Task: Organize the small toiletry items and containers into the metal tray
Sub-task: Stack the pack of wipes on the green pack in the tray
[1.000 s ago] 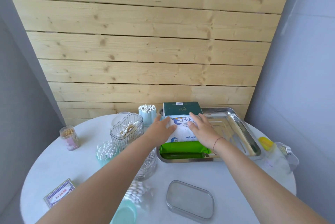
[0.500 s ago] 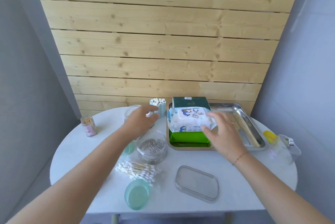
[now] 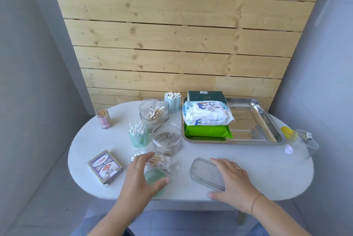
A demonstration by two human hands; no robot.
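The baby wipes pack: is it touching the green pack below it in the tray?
Touching. The head view shows the baby wipes pack lying directly on the green pack in the metal tray, its near edge overlapping with no gap.

A shiny metal tray (image 3: pixel 267 121) is set at the tabletop's far right; a baby-wipes pack (image 3: pixel 207 114) is stacked on a green packet (image 3: pixel 208 132) in its left part.

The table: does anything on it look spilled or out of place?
Yes. A clear container with a green lid lies tipped on its side under the left hand, its cotton swabs fanned out sideways. A clear lid lies loose by the right hand, off any box.
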